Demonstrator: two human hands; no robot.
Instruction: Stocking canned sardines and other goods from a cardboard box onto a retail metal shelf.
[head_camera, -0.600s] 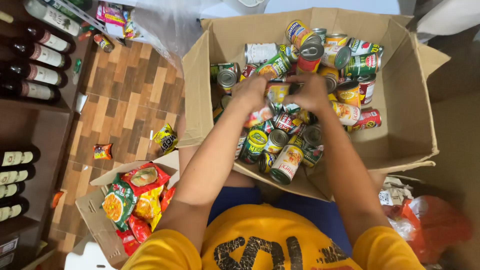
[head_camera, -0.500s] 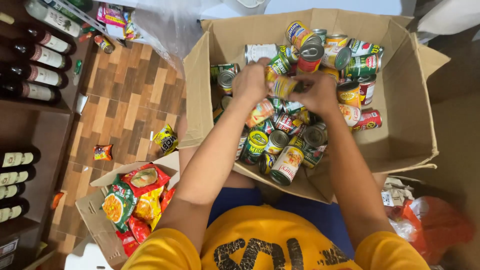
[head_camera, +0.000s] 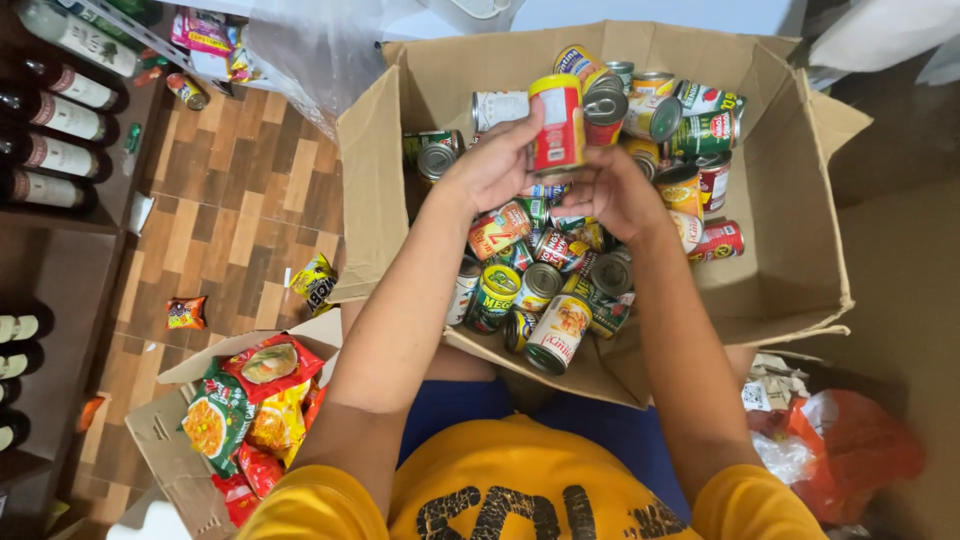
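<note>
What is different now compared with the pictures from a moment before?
The left hand has lifted a red and yellow can up out of the heap; earlier both hands were low among the cans. The right hand now sits just under the can. The cardboard box and the snack packets on the floor stayed put.

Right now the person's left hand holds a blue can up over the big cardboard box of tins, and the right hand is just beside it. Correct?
Not quite: the can is red with yellow ends, not blue. The head view shows the left hand holding it up over the cardboard box of tins, with the right hand just beside it.
</note>
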